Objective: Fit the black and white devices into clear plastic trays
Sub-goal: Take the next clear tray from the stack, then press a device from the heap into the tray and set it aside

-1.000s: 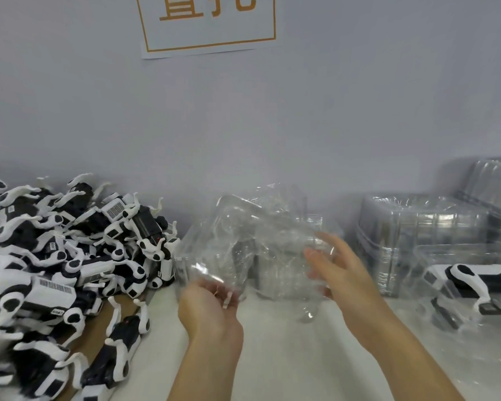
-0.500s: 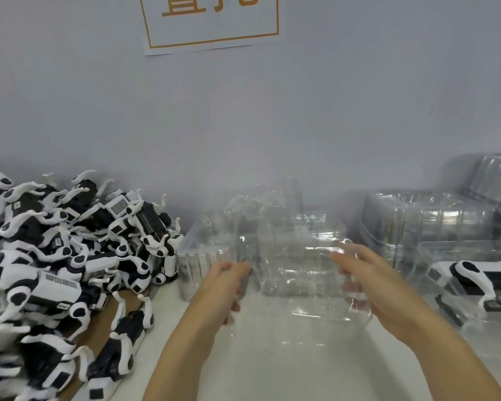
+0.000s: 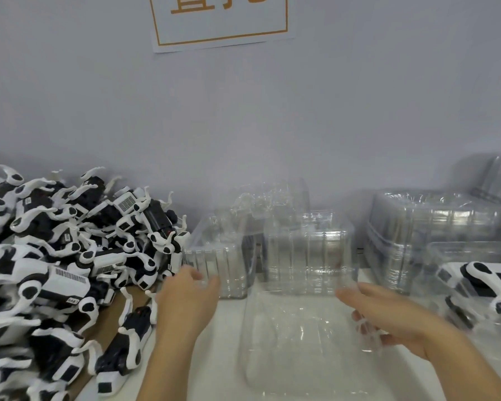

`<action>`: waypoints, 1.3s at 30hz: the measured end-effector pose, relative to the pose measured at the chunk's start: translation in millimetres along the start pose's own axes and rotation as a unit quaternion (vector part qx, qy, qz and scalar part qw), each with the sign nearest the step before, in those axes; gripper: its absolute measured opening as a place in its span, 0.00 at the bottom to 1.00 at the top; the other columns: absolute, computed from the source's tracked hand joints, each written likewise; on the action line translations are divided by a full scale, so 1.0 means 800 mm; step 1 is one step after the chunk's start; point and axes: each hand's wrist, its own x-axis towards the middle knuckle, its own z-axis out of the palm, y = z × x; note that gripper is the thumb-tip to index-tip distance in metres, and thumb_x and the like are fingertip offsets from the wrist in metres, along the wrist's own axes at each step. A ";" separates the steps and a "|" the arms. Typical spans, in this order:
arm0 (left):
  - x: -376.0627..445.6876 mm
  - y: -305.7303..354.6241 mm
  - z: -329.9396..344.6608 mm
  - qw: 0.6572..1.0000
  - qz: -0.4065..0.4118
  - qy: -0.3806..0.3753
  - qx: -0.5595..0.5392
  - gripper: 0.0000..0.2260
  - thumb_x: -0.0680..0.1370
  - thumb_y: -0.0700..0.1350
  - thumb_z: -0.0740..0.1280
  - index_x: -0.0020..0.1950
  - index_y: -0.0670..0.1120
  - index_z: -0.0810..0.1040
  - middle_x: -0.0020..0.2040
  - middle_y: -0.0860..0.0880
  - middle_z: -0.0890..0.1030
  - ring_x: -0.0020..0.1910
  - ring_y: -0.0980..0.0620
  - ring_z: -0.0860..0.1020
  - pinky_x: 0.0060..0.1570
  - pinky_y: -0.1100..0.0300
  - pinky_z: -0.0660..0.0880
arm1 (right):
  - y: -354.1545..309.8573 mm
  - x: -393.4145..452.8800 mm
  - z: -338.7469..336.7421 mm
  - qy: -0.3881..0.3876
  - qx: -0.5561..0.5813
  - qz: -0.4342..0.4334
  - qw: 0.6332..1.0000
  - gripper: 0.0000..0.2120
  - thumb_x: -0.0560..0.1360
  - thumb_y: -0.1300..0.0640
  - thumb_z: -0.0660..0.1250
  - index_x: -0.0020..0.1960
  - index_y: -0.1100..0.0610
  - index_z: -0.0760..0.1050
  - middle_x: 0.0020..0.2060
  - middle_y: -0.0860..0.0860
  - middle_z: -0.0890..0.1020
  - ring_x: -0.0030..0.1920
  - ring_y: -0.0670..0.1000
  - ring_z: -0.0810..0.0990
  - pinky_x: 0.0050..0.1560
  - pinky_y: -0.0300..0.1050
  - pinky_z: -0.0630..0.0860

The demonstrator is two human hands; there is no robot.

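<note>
A clear plastic tray (image 3: pixel 298 340) is lying flat on the white worktop (image 3: pixel 214 369), between the two hands. The right hand (image 3: pixel 394 322) is holding the tray's right edge, its fingers (image 3: pixel 365 325) curling around the rim. The left hand (image 3: pixel 185 302) is hovering near the tray's left side, fingers relaxed and grasping nothing. A pile of black and white devices (image 3: pixel 64 256) is lying to the left. Stacked clear trays (image 3: pixel 307 253) are standing against the wall behind. On the right, one device (image 3: pixel 481 279) is sitting inside another tray (image 3: pixel 472 256).
</note>
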 end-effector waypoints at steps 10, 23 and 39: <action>0.014 -0.035 0.007 0.985 -0.005 0.074 0.157 0.16 0.78 0.36 0.63 0.65 0.39 0.70 0.69 0.37 0.66 0.68 0.38 0.60 0.64 0.52 0.60 | 0.008 0.011 0.002 0.008 -0.049 -0.021 0.999 0.16 0.78 0.42 0.65 0.63 0.44 0.71 0.57 0.42 0.76 0.55 0.45 0.76 0.42 0.40 0.73; 0.014 -0.035 -0.001 0.986 -0.066 0.079 0.129 0.08 0.77 0.32 0.64 0.55 0.37 0.77 0.50 0.40 0.76 0.49 0.40 0.75 0.43 0.54 0.68 | 0.007 0.010 0.002 0.007 -0.074 -0.020 0.997 0.23 0.78 0.40 0.65 0.70 0.47 0.70 0.57 0.44 0.76 0.53 0.47 0.77 0.49 0.41 0.76; -0.041 0.092 -0.042 0.933 0.244 0.120 -0.235 0.17 0.80 0.32 0.63 0.42 0.51 0.83 0.37 0.54 0.81 0.35 0.60 0.75 0.37 0.69 0.69 | -0.042 -0.008 0.011 0.167 -0.067 -0.338 0.924 0.10 0.77 0.55 0.70 0.54 0.41 0.80 0.45 0.41 0.83 0.47 0.40 0.81 0.44 0.29 0.74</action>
